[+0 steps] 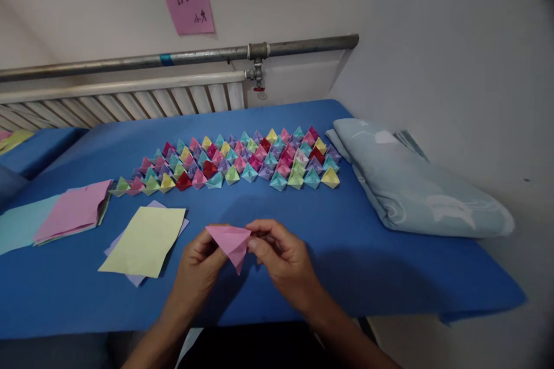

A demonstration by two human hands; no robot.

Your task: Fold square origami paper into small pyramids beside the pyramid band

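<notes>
Between my two hands is a piece of folded pink paper (231, 242), triangular with one point hanging down. My left hand (199, 262) grips its left side, the thumb in front and the fingers mostly hidden behind. At the right corner, my right hand (281, 256) pinches the paper between thumb and fingers. Beyond the hands, several rows of small folded paper boats (249, 173) in many colours stand on the blue-covered surface (208, 207). Left of my left hand lies a yellow paper sheet (145, 242) over a purple one.
At the far left lie a stack of pink sheets (75, 210) and a light-blue sheet (21, 222). A folded light-blue blanket (415, 184) rests at the right by the wall. Behind the surface are a radiator (164, 101), a metal pipe (208, 56) and a pink note (188, 3).
</notes>
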